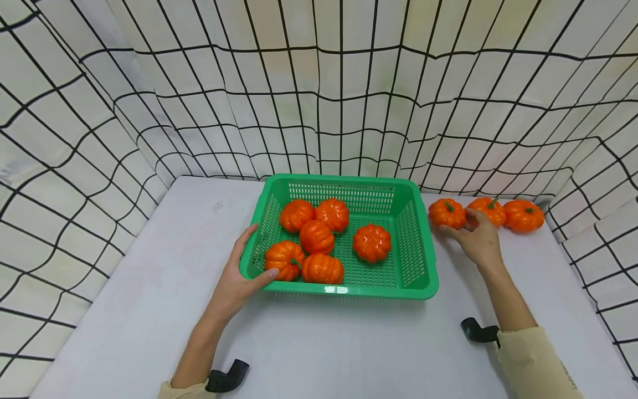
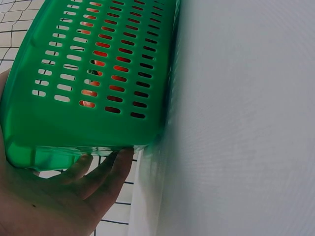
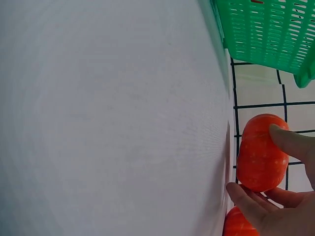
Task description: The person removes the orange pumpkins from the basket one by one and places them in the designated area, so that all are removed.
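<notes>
A glossy, ribbed orange pumpkin (image 1: 445, 214) — green-stemmed — is pinched in the right hand (image 1: 480, 240), just right of the green basket (image 1: 379, 291), whose corner the left hand (image 1: 236, 288) grips. White table (image 1: 324, 349); pale, black-gridded walls (image 1: 329, 72).

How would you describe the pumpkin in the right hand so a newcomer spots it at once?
Find the green basket on the white table. Beyond its right side in the head view, three orange pumpkins sit in a row. Yours is the leftmost pumpkin, nearest the basket and the only one gripped by the right hand.
</notes>
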Tool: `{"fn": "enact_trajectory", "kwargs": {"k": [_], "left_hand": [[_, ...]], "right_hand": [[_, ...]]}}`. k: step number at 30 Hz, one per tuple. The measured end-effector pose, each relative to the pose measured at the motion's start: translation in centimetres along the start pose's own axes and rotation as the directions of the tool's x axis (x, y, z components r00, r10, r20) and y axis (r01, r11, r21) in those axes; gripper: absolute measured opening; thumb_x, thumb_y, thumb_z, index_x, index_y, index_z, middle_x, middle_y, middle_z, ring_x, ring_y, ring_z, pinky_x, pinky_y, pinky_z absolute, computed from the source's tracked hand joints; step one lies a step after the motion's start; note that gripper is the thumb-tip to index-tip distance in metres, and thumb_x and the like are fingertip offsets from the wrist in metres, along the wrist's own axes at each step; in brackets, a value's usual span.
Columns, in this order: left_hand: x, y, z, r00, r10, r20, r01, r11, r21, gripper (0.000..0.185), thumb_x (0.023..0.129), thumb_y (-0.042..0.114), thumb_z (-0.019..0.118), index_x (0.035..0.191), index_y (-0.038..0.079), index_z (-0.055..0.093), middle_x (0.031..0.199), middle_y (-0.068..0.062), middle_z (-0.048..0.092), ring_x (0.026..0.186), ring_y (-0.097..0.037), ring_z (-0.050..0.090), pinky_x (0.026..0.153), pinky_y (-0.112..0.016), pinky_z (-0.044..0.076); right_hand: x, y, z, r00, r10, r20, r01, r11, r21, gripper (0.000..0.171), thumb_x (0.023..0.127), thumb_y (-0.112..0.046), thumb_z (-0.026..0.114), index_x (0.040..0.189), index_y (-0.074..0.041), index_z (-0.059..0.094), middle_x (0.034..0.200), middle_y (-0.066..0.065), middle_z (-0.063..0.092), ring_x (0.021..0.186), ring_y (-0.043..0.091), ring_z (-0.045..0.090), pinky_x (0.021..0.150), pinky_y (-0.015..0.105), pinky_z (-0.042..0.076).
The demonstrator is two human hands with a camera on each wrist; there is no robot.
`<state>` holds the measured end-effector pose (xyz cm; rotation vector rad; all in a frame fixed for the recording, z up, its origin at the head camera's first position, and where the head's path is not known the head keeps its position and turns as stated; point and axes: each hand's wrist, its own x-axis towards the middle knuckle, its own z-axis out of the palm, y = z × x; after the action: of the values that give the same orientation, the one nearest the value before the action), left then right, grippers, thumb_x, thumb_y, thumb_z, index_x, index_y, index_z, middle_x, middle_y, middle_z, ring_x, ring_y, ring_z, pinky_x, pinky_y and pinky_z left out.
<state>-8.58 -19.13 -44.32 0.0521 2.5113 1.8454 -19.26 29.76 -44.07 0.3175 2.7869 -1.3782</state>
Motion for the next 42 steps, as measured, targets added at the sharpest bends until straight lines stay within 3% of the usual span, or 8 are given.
{"fn": "enact_trajectory", "kwargs": {"k": [20,30,36,42], "left_hand": [[-0.06,-0.01,0.05,1.000,0.002,-0.001,-0.002,1.000,-0.010,0.094,0.091,0.024,0.077,0.164,0.042,0.020,0.174,-0.004,0.019,0.155,-0.036,0.030,0.122,-0.065,0.030],[-0.02,-0.05,0.03,1.000,0.002,0.000,-0.002,1.000,-0.004,0.094,0.091,0.025,0.077,0.164,0.042,0.020,0.174,-0.004,0.019,0.154,-0.036,0.030,0.122,-0.066,0.030],[-0.02,-0.07,0.05,1.000,0.003,0.001,-0.003,1.000,-0.008,0.094,0.091,0.025,0.077,0.164,0.043,0.020,0.174,-0.004,0.018,0.155,-0.035,0.030,0.122,-0.065,0.030],[-0.01,0.01,0.08,1.000,0.001,-0.002,-0.001,1.000,-0.003,0.094,0.092,0.024,0.076,0.164,0.041,0.020,0.175,-0.004,0.018,0.155,-0.036,0.030,0.122,-0.065,0.031]], "right_hand": [[0.19,-0.07,0.12,0.998,0.031,0.047,-0.025,0.992,-0.122,0.093,0.099,-0.035,0.071,0.161,0.010,0.018,0.163,0.037,0.028,0.144,0.056,0.039,0.112,0.064,0.044],[0.25,0.12,0.21,1.000,-0.010,-0.002,0.009,0.982,-0.187,0.092,0.098,-0.036,0.072,0.159,0.012,0.022,0.156,0.041,0.036,0.137,0.056,0.045,0.110,0.067,0.044],[-0.05,0.12,0.25,1.000,0.010,-0.026,-0.015,0.983,-0.185,0.088,0.097,-0.035,0.074,0.153,0.015,0.028,0.142,0.041,0.049,0.124,0.050,0.056,0.098,0.058,0.056],[-0.22,-0.06,0.30,0.999,-0.001,-0.045,-0.008,0.980,-0.199,0.080,0.097,-0.035,0.074,0.148,0.015,0.036,0.132,0.037,0.058,0.118,0.047,0.061,0.090,0.051,0.059]]}}
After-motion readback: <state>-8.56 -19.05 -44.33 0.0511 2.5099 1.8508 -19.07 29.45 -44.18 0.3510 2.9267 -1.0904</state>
